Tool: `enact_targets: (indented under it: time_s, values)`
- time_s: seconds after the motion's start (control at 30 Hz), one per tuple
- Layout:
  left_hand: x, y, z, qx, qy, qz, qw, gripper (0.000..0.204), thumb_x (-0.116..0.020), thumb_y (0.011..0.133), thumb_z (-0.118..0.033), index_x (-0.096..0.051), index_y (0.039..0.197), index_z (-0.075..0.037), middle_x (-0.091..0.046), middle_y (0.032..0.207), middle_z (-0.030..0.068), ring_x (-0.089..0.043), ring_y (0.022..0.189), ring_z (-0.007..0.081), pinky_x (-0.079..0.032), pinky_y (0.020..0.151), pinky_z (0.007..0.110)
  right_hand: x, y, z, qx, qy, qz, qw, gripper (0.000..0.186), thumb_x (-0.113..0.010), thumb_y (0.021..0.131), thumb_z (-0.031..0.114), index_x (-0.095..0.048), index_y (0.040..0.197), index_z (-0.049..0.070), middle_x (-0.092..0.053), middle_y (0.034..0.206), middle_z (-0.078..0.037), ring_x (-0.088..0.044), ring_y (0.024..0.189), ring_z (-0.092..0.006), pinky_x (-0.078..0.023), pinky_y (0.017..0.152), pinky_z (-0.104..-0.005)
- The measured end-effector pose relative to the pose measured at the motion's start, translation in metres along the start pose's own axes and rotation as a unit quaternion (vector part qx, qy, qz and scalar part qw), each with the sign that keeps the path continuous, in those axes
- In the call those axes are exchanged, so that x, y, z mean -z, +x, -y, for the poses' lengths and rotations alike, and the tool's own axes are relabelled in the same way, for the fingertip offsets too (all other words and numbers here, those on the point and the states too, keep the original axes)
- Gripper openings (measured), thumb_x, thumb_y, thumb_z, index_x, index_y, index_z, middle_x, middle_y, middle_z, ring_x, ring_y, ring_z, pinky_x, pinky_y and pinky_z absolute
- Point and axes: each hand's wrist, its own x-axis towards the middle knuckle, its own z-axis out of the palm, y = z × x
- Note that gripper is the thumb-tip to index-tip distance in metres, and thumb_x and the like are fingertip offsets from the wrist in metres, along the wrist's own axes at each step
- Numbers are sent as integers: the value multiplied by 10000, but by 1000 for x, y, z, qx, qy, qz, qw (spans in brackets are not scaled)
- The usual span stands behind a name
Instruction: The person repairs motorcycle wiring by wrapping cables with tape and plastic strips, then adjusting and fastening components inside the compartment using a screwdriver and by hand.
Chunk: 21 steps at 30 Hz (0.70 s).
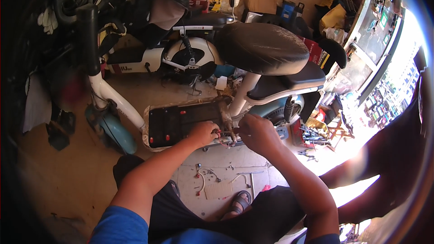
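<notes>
A white electric scooter with teal fenders (118, 133) stands across in front of me, its black seat (264, 47) above my right hand. Its footboard (174, 119) has a black panel with several red spots. At the panel's right end my left hand (203, 134) pinches thin red wires (220, 140). My right hand (260, 132) is closed just beyond the rusty frame joint (226, 116), close beside the left; whatever its fingers grip is hidden. The wires run down past the joint between both hands.
On the floor lie a T-handle wrench (252, 181), loose wires with connectors (201, 181) and pliers (307, 155). Tools fill a tray (314, 134) at right. Another white scooter (199, 52) stands behind. A person's dark-clothed legs (379, 153) are at the right.
</notes>
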Motion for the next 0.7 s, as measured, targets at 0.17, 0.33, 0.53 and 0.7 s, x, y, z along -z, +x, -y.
enact_targets:
  time_s: [0.17,0.33,0.53,0.7]
  values:
    - [-8,5,3,-3,20,-43,999,284,-787,804,-166,-733,1068,-77,-677,1047,133,-675,965,367,-539,817,463,-12,29,2,-24,-22,3,999,200,-763,850,181,-692,963,32,-714,966,-214,-694,895,-436,-558,799,-498]
    - [-8,8,1,12,-5,-48,999,241,-770,808,-139,-723,1035,-74,-668,1041,139,-664,961,383,-534,820,472,-14,37,0,-63,6,-1,998,209,-788,824,146,-685,962,28,-720,952,-183,-703,886,-408,-557,780,-477]
    - [-7,8,5,20,-17,-33,999,224,-766,799,-105,-708,1011,-63,-658,1052,151,-653,954,396,-530,816,483,-6,49,2,-42,27,44,998,224,-782,817,111,-670,992,25,-716,928,-172,-713,884,-381,-555,774,-472]
    - [-11,8,5,11,-20,-51,998,248,-758,801,-107,-705,1038,-61,-652,1059,148,-661,957,389,-540,823,471,-8,60,6,2,-31,70,997,235,-769,829,118,-666,1022,33,-705,928,-185,-711,882,-391,-550,767,-483]
